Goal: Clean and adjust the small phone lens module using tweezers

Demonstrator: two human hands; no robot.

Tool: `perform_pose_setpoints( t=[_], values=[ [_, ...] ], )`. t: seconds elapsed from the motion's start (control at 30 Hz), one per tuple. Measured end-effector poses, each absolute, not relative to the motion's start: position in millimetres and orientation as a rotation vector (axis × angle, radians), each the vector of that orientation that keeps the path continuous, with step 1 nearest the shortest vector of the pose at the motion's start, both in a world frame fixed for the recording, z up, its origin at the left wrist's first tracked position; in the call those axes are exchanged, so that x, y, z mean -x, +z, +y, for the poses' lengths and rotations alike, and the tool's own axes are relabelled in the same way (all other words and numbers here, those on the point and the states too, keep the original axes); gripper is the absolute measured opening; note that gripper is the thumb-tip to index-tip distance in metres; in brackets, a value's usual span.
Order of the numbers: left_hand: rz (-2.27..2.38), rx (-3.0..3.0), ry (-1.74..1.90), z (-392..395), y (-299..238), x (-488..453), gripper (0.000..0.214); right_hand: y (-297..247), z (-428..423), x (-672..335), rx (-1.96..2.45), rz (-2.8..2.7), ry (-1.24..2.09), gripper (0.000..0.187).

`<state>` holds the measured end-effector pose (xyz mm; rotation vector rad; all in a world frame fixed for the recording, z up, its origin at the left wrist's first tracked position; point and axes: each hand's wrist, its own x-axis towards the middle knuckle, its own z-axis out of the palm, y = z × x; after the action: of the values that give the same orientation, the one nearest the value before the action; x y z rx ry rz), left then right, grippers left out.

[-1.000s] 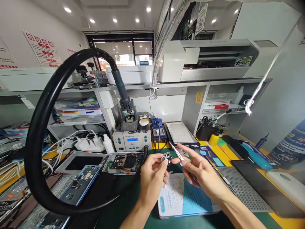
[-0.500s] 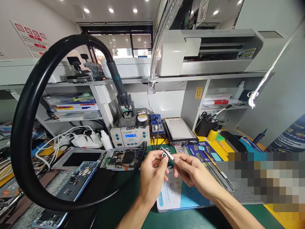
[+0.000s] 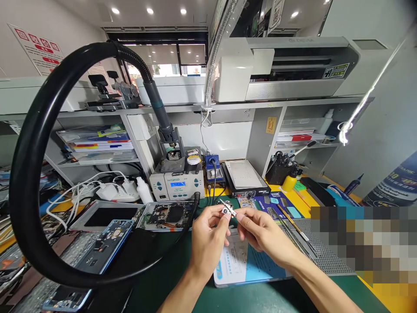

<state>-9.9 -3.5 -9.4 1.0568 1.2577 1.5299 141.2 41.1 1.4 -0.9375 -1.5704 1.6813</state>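
My left hand (image 3: 209, 238) is closed, with thumb and fingers pinching a small phone camera module (image 3: 225, 211) whose round lens shows. Across from it, my right hand (image 3: 262, 230) grips a slim silver pointed tool (image 3: 231, 210). The tool lies over the module, but I cannot tell whether it touches it. Its kind is unclear, since the fingers hide its rear part. Both hands are above a blue-and-white flat package (image 3: 241, 261) on the green mat (image 3: 172, 278).
A thick black flexible hose (image 3: 24, 182) arcs across the left side. Behind stand a hot-air station (image 3: 177, 184) and a heating plate (image 3: 246, 176). An opened phone (image 3: 107, 248) and a tray with circuit boards (image 3: 167, 216) lie left. Tweezers and a brush (image 3: 295, 224) lie right.
The silver tool shows less of its length beside my right fingers, and the module's lens faces the camera more plainly. The hands keep nearly the same place; the whole view has shifted slightly.
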Motion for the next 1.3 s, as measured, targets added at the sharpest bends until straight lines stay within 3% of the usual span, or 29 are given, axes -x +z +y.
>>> perform_pose_setpoints(
  t=[1.07,1.3],
  values=[
    [1.417,-1.170,1.470,-3,-14,10,0.024,-12,42,-140,0.991,-1.789,1.376,0.042],
    [1.283,-1.070,1.527,1,-16,10,0.032,-11,42,-138,0.943,-1.655,1.568,0.042]
  ],
)
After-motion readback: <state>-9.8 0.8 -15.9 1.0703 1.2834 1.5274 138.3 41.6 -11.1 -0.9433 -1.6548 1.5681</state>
